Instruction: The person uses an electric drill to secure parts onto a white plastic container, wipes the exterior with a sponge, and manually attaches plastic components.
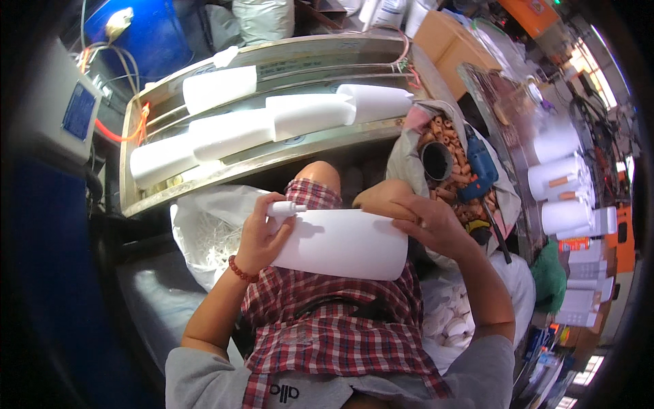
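Note:
A smooth white cylinder (pixel 347 249), like a roll or tube of foam or paper, lies across my lap on a red checked apron. My left hand (pixel 257 235) is closed around a small white bottle with a narrow nozzle (pixel 281 208), its tip pointing right over the cylinder's upper left edge. The thumb of that hand rests by the cylinder's left end. My right hand (pixel 436 221) grips the upper right end of the cylinder between thumb and fingers. Whether the cylinder is hollow is hidden from here.
Ahead, a wooden trough with rails (pixel 225 174) bears several white cylinders (pixel 231 133). A sack of short brown tubes (pixel 443 184) stands at right, with a blue power drill (pixel 481 167) and black cup (pixel 436 161) on it. White shreds (pixel 214 238) fill a bag at left.

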Demonstrator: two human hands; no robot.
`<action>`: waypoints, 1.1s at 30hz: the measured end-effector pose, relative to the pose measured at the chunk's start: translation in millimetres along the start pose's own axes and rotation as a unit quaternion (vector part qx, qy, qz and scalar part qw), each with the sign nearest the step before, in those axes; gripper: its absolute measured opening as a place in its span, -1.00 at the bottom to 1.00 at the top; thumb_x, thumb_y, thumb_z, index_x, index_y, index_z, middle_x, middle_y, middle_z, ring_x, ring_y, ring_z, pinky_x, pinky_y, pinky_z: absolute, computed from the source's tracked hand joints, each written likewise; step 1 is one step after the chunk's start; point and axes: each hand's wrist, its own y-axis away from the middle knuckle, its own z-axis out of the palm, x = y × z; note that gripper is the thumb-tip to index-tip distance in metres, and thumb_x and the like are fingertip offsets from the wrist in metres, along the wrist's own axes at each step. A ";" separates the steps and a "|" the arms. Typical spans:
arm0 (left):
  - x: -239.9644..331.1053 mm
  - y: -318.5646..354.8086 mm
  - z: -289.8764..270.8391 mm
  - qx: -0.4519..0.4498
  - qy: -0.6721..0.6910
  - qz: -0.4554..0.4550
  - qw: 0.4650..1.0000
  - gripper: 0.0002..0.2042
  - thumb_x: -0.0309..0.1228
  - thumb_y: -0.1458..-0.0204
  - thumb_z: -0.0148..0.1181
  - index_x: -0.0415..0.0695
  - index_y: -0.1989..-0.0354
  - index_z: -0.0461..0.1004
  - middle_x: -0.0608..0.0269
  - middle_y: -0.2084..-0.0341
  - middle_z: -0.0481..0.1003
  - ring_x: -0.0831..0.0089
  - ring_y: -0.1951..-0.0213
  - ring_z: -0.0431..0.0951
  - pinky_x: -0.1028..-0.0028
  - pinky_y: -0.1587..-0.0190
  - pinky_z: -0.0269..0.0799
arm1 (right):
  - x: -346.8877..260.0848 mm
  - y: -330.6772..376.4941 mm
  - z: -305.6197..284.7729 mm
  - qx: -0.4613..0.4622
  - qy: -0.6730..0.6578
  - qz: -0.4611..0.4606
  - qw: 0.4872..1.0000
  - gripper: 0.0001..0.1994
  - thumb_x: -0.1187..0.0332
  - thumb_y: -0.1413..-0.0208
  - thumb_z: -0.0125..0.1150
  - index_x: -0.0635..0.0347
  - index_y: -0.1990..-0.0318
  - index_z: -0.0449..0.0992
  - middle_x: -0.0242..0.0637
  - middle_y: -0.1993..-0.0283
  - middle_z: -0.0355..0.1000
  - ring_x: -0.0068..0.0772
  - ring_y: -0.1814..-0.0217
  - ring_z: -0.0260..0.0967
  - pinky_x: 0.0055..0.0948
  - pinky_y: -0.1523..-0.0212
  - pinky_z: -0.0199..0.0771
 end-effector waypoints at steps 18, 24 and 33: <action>0.5 3.0 5.2 -0.001 -0.012 0.012 1.000 -0.60 -0.47 0.06 0.17 -0.11 0.02 0.22 -0.05 0.34 0.42 -0.01 0.30 0.46 0.22 0.25 0.36 | -17.8 -59.8 63.8 0.054 0.292 -0.280 0.913 -0.72 0.26 0.13 0.29 0.14 0.26 0.41 -0.38 0.57 0.29 -0.36 0.52 0.37 -0.38 0.47 0.32; 2.9 8.1 8.7 0.001 -0.009 0.000 1.000 -0.60 -0.48 0.09 0.18 -0.14 0.04 0.22 -0.03 0.37 0.41 0.01 0.31 0.43 0.22 0.26 0.33 | -10.6 -64.2 65.4 0.048 0.300 -0.329 0.894 -0.71 0.24 0.14 0.30 0.14 0.27 0.41 -0.38 0.56 0.32 -0.39 0.57 0.37 -0.39 0.53 0.33; -3.8 15.4 5.9 -0.030 -0.014 0.096 0.995 -0.58 -0.53 0.10 0.15 -0.19 0.03 0.19 0.02 0.33 0.41 0.06 0.29 0.43 0.24 0.22 0.32 | -34.4 -71.2 54.1 -0.243 -0.073 -0.096 0.962 -0.67 0.12 -0.06 0.15 0.23 0.21 0.43 -0.22 0.50 0.41 -0.23 0.48 0.41 -0.37 0.43 0.38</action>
